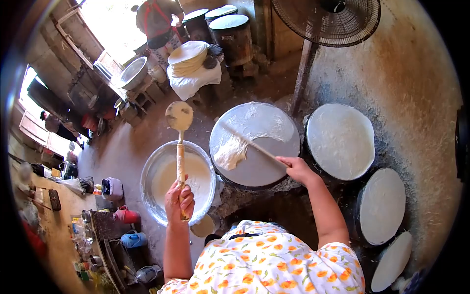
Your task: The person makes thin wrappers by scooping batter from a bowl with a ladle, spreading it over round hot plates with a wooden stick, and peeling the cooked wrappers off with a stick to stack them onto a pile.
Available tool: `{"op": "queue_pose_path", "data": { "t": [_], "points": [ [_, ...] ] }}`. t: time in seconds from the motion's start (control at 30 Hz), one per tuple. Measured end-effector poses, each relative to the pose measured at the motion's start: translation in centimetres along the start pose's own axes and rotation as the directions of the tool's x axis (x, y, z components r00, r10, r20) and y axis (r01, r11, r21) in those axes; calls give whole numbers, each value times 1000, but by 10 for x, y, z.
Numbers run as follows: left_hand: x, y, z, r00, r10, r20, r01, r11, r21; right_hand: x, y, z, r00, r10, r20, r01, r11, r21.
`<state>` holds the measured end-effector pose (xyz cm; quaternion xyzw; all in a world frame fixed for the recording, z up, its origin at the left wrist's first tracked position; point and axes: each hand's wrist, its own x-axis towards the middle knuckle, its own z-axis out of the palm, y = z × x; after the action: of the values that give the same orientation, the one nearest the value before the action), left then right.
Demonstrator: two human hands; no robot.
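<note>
My left hand (179, 201) is closed around the pale wrapped handle of a ladle (180, 116), held upright with its batter-smeared bowl at the top. Below the ladle stands a wide metal basin (146, 183) with creamy white batter (198, 179) inside. In my right hand (297, 170) is a thin stick (262, 150), its far end reaching over a round griddle (259, 171). A thick patch of batter (232, 153) lies on the left of that griddle, with a thinner smeared layer along its far side. Whether the stick's tip touches the batter I cannot tell.
More round griddles covered in white stand to the right, one (340, 142) nearest. A fan (333, 19) is at the upper right. Beyond are a stack of flat rounds (188, 53), dark drums (231, 41) and a person (157, 22). Pitchers (133, 239) stand at lower left.
</note>
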<state>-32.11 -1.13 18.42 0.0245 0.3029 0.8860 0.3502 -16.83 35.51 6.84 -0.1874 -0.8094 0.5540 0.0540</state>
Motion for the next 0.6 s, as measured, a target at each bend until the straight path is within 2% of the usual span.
{"op": "queue_pose_path", "data": {
  "t": [0.03,0.07,0.13,0.17,0.2,0.27,0.3,0.33,0.37,0.4,0.47,0.5,0.53,0.57,0.6],
  "points": [
    [-1,-4,1,1000,1,-22,-1,1000,7,-2,-1,2,993,39,108,-44,998,45],
    [-5,-3,2,1000,2,-23,-2,1000,16,-9,-1,-5,993,36,108,-42,998,53],
    [-17,0,1,996,9,-84,1,993,116,-40,-25,-38,901,230,368,-167,967,-195],
    [-22,0,0,997,18,-78,-4,983,182,-59,-40,-53,901,229,369,-201,973,-114],
    [-26,-2,0,996,21,-82,-6,983,181,-69,-15,-66,871,324,369,-283,945,-162],
    [-34,-4,0,996,18,-92,3,976,217,-77,1,-66,907,357,224,-347,934,-84],
    [-34,-9,1,993,16,-119,11,974,227,-69,20,-51,976,199,89,-196,980,-34],
    [-32,-14,4,993,8,-119,20,972,234,-61,33,-32,998,35,-60,-36,999,-8],
    [-29,-19,6,990,-21,-141,54,971,235,-55,13,-21,988,37,-149,-44,998,-44],
    [-28,-22,7,986,-51,-161,89,968,234,-49,12,-10,984,85,-157,-92,995,-36],
    [-29,-14,7,983,-140,-115,161,967,197,-55,25,4,998,43,-34,-41,997,69],
    [-33,-8,13,979,-199,48,204,973,-110,-71,18,1,997,79,27,-79,997,15],
    [-36,-3,14,954,-208,214,280,872,-401,-93,2,-9,996,89,6,-89,996,18],
    [-37,1,8,944,-136,300,251,887,-389,-119,-17,-23,966,240,92,-235,970,-59],
    [-38,6,8,952,-102,289,201,919,-338,-138,-24,-31,907,388,166,-366,919,-147]
  ]
}}
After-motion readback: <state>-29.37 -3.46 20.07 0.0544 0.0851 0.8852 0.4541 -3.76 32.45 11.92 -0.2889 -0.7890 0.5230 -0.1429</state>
